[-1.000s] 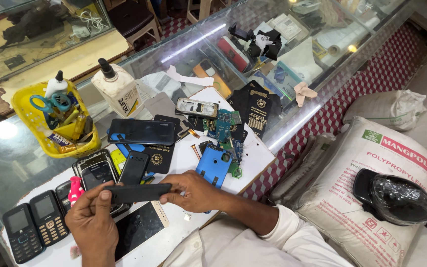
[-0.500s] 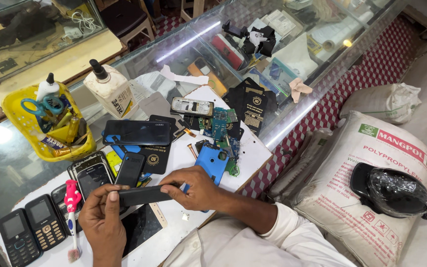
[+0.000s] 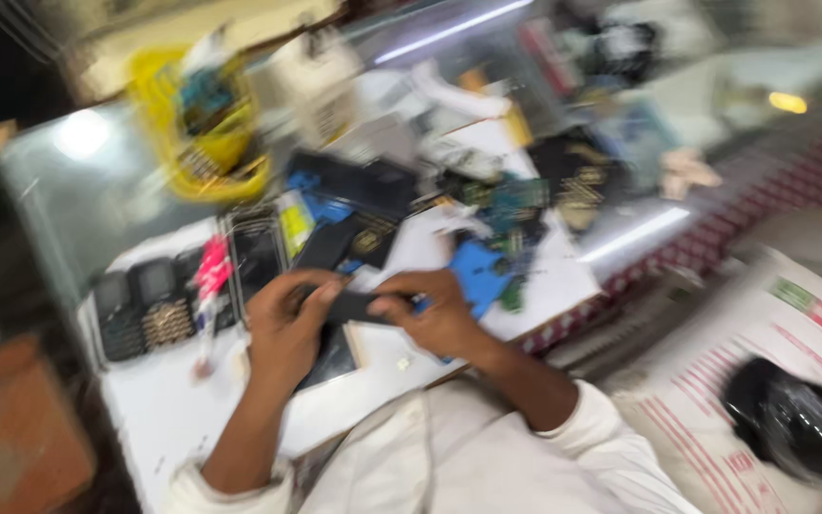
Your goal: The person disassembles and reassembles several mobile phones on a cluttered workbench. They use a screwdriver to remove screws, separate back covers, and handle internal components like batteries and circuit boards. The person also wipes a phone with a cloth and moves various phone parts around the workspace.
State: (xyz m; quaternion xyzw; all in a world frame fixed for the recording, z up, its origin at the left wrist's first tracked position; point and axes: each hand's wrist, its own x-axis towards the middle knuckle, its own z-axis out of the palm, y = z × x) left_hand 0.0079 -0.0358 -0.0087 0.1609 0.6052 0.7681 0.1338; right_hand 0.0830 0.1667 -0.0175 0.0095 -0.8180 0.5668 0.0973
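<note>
Together both hands, left (image 3: pixel 283 328) and right (image 3: pixel 440 319), grip the dark phone (image 3: pixel 352 306) held between them.

A flat black phone part (image 3: pixel 354 306) sits between both hands. The sleeves (image 3: pixel 582 447) are cream white. A white sheet (image 3: pixel 183 409) covers the near counter, with a bright blue plastic piece (image 3: pixel 479 271) and green circuit boards (image 3: pixel 511 205) just beyond. To the left lie black keypad phones (image 3: pixel 140 309) with pale keys and a pink-and-white tool (image 3: pixel 209 276). Far left stands a yellow plastic basket (image 3: pixel 204 152). On the right, a white sack (image 3: pixel 792 324) bears red stripes and a green patch; a glossy black bag (image 3: pixel 792 424) rests on it
</note>
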